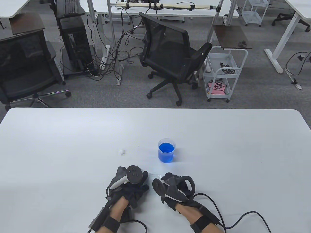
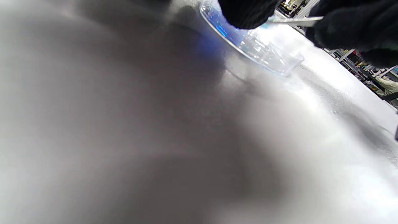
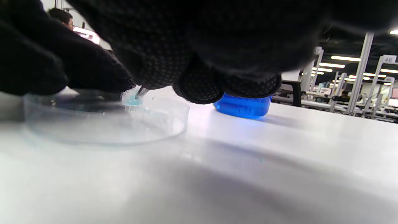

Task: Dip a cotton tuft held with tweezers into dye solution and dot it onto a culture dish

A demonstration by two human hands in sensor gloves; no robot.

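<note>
White table (image 1: 73, 145) fills the near part of the room, with office chairs, a cart and desks on the grey floor behind it. On the table stands a small clear beaker (image 1: 166, 150) with blue dye inside. A loose bit of white cotton (image 1: 121, 152) lies to its left, apart from it.

Both gloved hands sit close together near the front edge. Between them is the clear culture dish (image 3: 105, 121), mostly hidden from above. The right hand (image 1: 176, 188) pinches thin metal tweezers (image 3: 141, 92) with its fingers closed on them. At the tweezer tip is a cotton tuft (image 3: 132, 99) that looks pale blue, so it seems to be dipped already. The tuft is down at the dish, over the far side. I cannot tell if it touches the bottom yet.

The left hand (image 1: 130, 187) is at the dish edge. From the left wrist view a fingertip (image 2: 245, 12) sits right at the rim, so it seems to hold the dish steady, but I cannot tell how tight its grip is.

The step now looks like the dotting. To do it well, the right hand should keep a firm pinch so the tuft does not slip out. It should press down softly, then lift straight up, so the dot stays round and does not smear. The left hand should keep the dish from sliding.
</note>
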